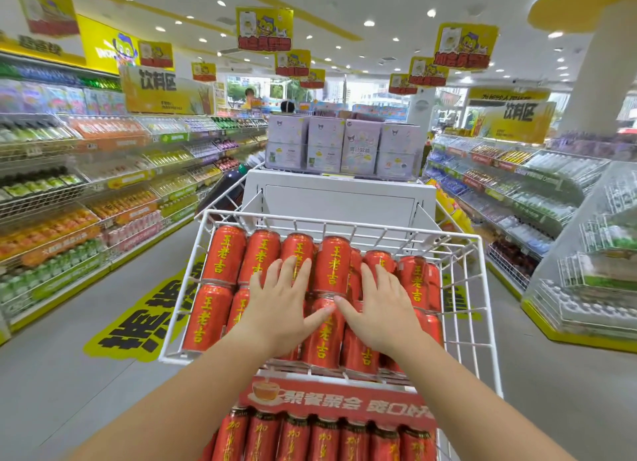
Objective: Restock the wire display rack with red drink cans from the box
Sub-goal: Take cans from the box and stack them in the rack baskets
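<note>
Right now both hands lie flat and open, fingers spread, on top of the red drink cans with yellow lettering (331,267) that fill the top basket of the white wire display rack (344,228). Neither hand grips a can. The left hand (281,300) rests at about 9 o'clock of the basket's middle, its fingertips over the cans of the far row and its thumb pointing toward 3 o'clock. The right hand (377,305) rests at about 3 o'clock, just beside the left; the two thumbs nearly meet over a can in the near row, though I cannot tell whether they touch.

The cans lie on their sides in two rows, a far row at 12 o'clock and a near row at 6 o'clock, packed side by side; the ones at 3 o'clock sit less evenly. Below the basket, at 6 o'clock, a red banner with a teacup picture (336,400) runs across the rack front, and under it stands a lower row of red cans with dark tops (324,440). Beyond the basket at 12 o'clock stands a white cabinet (339,198) carrying pale purple printed boxes (341,147). Stocked drink shelves (86,191) line the grey floor (62,374) at 9 o'clock and 3 o'clock.
</note>
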A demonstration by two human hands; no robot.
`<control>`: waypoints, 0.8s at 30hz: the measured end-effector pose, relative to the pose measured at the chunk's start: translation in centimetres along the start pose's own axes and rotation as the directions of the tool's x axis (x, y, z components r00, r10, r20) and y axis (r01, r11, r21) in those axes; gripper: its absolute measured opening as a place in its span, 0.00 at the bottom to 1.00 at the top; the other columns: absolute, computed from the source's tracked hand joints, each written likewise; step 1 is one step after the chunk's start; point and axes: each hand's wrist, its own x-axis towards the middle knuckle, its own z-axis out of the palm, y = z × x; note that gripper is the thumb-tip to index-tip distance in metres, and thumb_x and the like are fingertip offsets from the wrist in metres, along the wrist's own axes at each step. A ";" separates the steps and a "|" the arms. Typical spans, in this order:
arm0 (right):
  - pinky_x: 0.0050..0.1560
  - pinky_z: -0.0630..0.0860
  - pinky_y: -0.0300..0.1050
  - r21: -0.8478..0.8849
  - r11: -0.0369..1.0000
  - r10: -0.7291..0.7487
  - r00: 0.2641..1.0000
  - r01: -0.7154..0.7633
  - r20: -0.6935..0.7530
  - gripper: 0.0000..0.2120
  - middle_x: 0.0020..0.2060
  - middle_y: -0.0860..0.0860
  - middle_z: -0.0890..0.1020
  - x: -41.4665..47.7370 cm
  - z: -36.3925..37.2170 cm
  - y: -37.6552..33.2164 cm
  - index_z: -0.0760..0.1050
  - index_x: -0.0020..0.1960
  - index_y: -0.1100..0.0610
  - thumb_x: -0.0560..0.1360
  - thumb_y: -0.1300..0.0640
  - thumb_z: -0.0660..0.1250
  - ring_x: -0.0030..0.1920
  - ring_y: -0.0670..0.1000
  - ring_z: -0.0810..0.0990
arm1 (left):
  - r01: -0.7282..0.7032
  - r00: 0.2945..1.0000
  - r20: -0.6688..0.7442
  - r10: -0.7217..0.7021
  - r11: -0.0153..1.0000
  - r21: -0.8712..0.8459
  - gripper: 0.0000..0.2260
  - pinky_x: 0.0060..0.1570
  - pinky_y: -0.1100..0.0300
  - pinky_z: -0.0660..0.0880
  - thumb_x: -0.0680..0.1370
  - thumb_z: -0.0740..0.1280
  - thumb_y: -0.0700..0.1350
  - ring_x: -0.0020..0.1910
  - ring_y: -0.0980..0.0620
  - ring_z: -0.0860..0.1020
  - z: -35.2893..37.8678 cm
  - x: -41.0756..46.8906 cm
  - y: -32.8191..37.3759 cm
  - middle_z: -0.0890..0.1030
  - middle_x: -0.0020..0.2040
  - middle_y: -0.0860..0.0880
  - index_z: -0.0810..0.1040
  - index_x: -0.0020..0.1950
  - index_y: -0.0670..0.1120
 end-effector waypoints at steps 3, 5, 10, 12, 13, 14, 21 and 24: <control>0.79 0.47 0.56 -0.041 0.998 -0.048 0.999 0.048 0.000 0.43 0.81 0.56 0.50 -1.5 0.6 1.2 0.46 0.82 0.52 0.76 0.27 0.47 0.80 0.57 0.48 | 0.005 0.998 0.064 -0.003 1.000 -0.020 0.47 0.77 0.38 0.45 0.70 0.35 0.77 0.82 0.44 0.43 0.5 -2.0 1.7 0.44 0.83 0.46 0.42 0.83 0.52; 0.79 0.46 0.57 -0.054 0.996 -0.067 0.998 0.066 -0.007 0.42 0.81 0.56 0.49 -3.0 0.8 2.0 0.46 0.82 0.52 0.77 0.28 0.47 0.81 0.57 0.47 | -0.018 0.997 0.073 0.019 1.000 -0.023 0.45 0.77 0.38 0.43 0.72 0.37 0.77 0.81 0.45 0.41 0.8 -3.5 2.7 0.44 0.83 0.46 0.42 0.83 0.52; 0.79 0.46 0.57 -0.030 0.998 -0.056 0.998 0.056 -0.010 0.46 0.81 0.57 0.51 -8.3 0.9 3.0 0.49 0.82 0.53 0.72 0.27 0.41 0.80 0.57 0.48 | -0.059 0.996 0.067 0.059 0.998 -0.002 0.45 0.77 0.38 0.42 0.71 0.37 0.75 0.82 0.45 0.43 1.4 -7.1 5.4 0.46 0.83 0.46 0.46 0.83 0.51; 0.79 0.45 0.57 -0.041 0.998 -0.037 0.999 0.037 -0.002 0.47 0.81 0.56 0.50 -10.5 0.7 3.1 0.48 0.82 0.52 0.70 0.27 0.38 0.81 0.57 0.46 | -0.079 0.994 0.075 0.079 0.997 -0.002 0.46 0.76 0.39 0.41 0.70 0.37 0.75 0.82 0.45 0.42 1.2 -8.9 6.0 0.45 0.83 0.46 0.44 0.83 0.51; 0.79 0.44 0.56 -0.046 0.998 -0.033 0.999 0.033 0.004 0.46 0.81 0.56 0.49 -11.7 0.6 3.1 0.47 0.82 0.52 0.71 0.27 0.38 0.81 0.56 0.45 | -0.090 0.993 0.076 0.090 0.996 -0.009 0.46 0.76 0.39 0.41 0.70 0.37 0.75 0.82 0.45 0.41 0.9 -9.9 6.2 0.44 0.83 0.46 0.44 0.83 0.51; 0.79 0.44 0.56 -0.051 0.998 -0.029 0.999 0.030 0.012 0.44 0.81 0.56 0.48 -12.9 0.5 3.0 0.47 0.82 0.52 0.74 0.28 0.40 0.81 0.56 0.45 | -0.099 0.992 0.077 0.100 0.995 -0.020 0.46 0.77 0.38 0.41 0.70 0.37 0.75 0.82 0.45 0.41 0.7 -10.9 6.3 0.44 0.83 0.46 0.43 0.83 0.52; 0.79 0.43 0.56 -0.117 0.993 -0.031 0.999 0.036 0.038 0.42 0.81 0.57 0.49 -21.1 1.5 2.0 0.49 0.82 0.53 0.75 0.30 0.42 0.81 0.57 0.45 | -0.149 0.986 0.067 0.153 0.987 -0.062 0.43 0.77 0.37 0.42 0.76 0.43 0.74 0.82 0.43 0.42 2.2 -19.5 7.1 0.46 0.83 0.43 0.45 0.83 0.49; 0.79 0.44 0.57 -0.127 0.991 -0.035 0.997 0.044 0.069 0.45 0.81 0.57 0.50 -24.0 2.8 2.1 0.50 0.82 0.54 0.73 0.29 0.38 0.81 0.57 0.46 | -0.154 0.985 0.068 0.158 0.986 -0.059 0.43 0.77 0.37 0.42 0.76 0.47 0.73 0.82 0.42 0.43 3.3 -22.8 7.3 0.48 0.83 0.43 0.47 0.83 0.48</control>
